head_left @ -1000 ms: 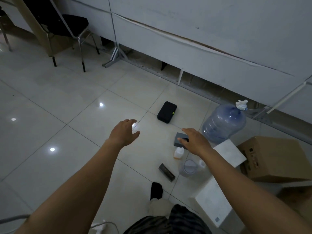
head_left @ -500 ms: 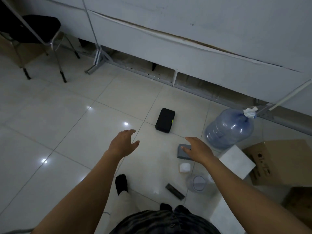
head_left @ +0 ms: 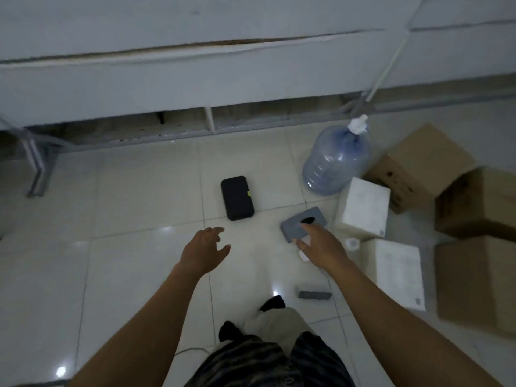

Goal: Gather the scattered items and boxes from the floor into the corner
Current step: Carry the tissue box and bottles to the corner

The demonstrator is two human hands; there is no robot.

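A black case [head_left: 237,198] lies flat on the tiled floor ahead. A grey tissue box [head_left: 301,222] with a dark oval slot lies to its right. My right hand [head_left: 321,245] hovers over the near edge of that grey box with fingers spread, holding nothing. My left hand [head_left: 203,250] is stretched forward above the floor below the black case, fingers relaxed and empty. A small dark grey block [head_left: 315,294] lies on the floor near my feet. A small white item [head_left: 303,256] shows partly under my right hand.
A blue water jug [head_left: 335,160] stands at the right by the wall. Two white boxes [head_left: 363,208] [head_left: 396,272] and several cardboard boxes [head_left: 418,169] crowd the right side. A white panel wall [head_left: 195,79] runs across the back. A metal foot [head_left: 39,169] stands at left.
The view has swung right and downward, bringing more boxes into sight. My right hand has slid from the grey box's top to its near edge. My left hand stays open.
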